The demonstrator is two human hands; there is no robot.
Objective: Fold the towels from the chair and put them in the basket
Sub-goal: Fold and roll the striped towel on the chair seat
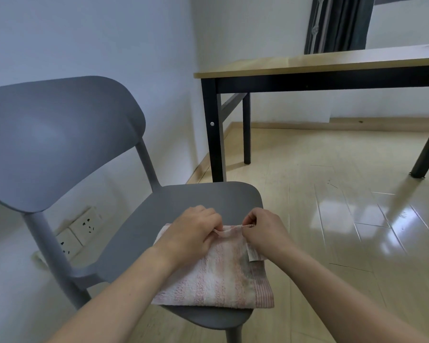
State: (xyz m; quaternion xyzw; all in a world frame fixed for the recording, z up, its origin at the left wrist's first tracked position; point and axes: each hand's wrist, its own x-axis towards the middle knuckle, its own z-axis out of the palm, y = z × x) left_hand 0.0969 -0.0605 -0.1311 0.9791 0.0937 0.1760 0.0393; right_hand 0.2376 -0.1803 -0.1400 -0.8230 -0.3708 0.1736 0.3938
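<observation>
A pink and white striped towel (218, 280) lies folded flat on the seat of a grey plastic chair (196, 201). My left hand (191, 233) pinches the towel's far edge near its middle. My right hand (263, 231) pinches the same far edge a little to the right, close to the white label at the towel's right side. Both hands lift the edge slightly off the seat. No basket is in view.
A wooden table (307, 63) with black legs stands at the back right over a shiny wooden floor (332, 219). A white wall with sockets (84, 226) runs behind the chair on the left. Dark curtains (337, 23) hang beyond the table.
</observation>
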